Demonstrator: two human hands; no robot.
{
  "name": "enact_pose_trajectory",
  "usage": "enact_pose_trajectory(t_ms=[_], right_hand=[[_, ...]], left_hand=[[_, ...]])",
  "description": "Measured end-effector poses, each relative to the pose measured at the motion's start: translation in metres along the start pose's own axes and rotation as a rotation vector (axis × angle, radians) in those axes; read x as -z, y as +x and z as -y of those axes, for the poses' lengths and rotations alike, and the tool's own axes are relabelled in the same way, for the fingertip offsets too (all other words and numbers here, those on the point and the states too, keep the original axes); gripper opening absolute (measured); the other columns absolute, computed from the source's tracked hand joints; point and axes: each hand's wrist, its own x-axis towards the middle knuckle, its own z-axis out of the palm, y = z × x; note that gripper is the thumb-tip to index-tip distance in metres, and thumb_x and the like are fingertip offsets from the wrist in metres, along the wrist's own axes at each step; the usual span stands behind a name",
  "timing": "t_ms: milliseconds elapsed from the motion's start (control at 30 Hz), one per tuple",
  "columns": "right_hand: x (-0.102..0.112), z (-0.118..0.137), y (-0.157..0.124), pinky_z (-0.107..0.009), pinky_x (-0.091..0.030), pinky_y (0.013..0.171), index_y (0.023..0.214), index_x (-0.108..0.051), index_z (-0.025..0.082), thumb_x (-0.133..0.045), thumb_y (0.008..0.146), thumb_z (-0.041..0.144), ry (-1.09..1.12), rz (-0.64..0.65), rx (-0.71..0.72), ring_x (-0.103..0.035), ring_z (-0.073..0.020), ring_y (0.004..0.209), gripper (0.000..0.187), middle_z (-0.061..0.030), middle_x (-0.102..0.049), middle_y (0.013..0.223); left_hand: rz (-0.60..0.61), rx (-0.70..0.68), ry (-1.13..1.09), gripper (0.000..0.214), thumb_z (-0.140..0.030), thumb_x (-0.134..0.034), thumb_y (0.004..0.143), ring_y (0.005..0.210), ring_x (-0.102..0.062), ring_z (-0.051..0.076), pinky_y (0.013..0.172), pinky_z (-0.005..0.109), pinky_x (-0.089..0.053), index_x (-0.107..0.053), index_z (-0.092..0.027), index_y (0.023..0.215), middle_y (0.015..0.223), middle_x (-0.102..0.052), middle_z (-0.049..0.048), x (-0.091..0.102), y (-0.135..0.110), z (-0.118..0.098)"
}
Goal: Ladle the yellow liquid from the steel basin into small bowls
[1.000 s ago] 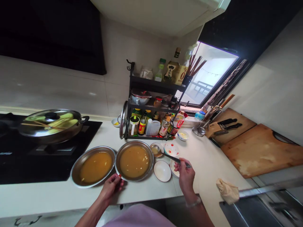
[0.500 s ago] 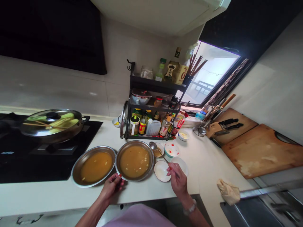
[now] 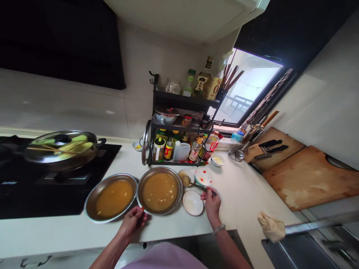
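My left hand (image 3: 134,220) pinches the near-left rim of a metal basin (image 3: 139,201) of brown broth with small pale bits floating in it. A second metal basin (image 3: 89,209) of similar broth stands against it on the left. My right hand (image 3: 211,203) is closed around the dark handle of a ladle (image 3: 198,186). Its head is down in a small bowl (image 3: 192,172) with brownish contents, partly hiding them. Nearby are a white bowl with a dark rim (image 3: 193,203), a bowl with red spots (image 3: 203,177), and another white bowl partly behind my right hand.
At left, a lidded pan (image 3: 64,149) stands on the black stove (image 3: 33,201), chopsticks across it. Behind the basins is a black rack (image 3: 182,126) of bottles and jars. A small bowl (image 3: 217,160), knife block (image 3: 255,151) and cutting board (image 3: 308,179) are to the right.
My right hand has moved slightly right, and the ladle's head has gone from above the small bowl's edge down into it. My left hand stays on the basin's rim.
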Motion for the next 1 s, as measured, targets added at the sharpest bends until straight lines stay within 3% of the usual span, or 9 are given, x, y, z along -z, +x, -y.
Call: enact_pose_trajectory(t_ms=[233, 667, 1000], right_hand=[[0.008, 0.012, 0.008, -0.027, -0.050, 0.044, 0.085, -0.060, 0.016, -0.066, 0.073, 0.052, 0.093, -0.094, -0.057, -0.059, -0.0153, 0.043, 0.039, 0.0021, -0.063, 0.052], [0.016, 0.029, 0.011, -0.025, -0.050, 0.042, 0.086, -0.060, 0.015, -0.068, 0.072, 0.051, 0.135, -0.124, -0.050, -0.060, -0.0152, 0.045, 0.039, 0.0018, -0.063, 0.054], [0.010, 0.057, -0.010, -0.026, -0.049, 0.045, 0.089, -0.062, 0.016, -0.067, 0.076, 0.050, 0.120, -0.008, -0.020, -0.060, -0.0155, 0.048, 0.036, 0.0006, -0.064, 0.057]], left_hand=[[0.008, -0.011, 0.001, 0.035, -0.029, -0.084, 0.060, 0.048, -0.057, 0.010, 0.045, 0.019, -0.042, -0.052, -0.017, 0.066, 0.057, -0.064, 0.0011, 0.002, 0.003, 0.003], [-0.009, 0.006, -0.010, 0.027, -0.023, -0.079, 0.067, 0.048, -0.056, 0.011, 0.045, 0.020, -0.043, -0.053, -0.016, 0.066, 0.057, -0.064, 0.0017, -0.003, -0.004, -0.003], [0.010, 0.001, -0.014, 0.032, -0.026, -0.082, 0.063, 0.048, -0.057, 0.011, 0.045, 0.019, -0.042, -0.052, -0.017, 0.065, 0.056, -0.064, 0.0009, -0.001, -0.002, -0.002]])
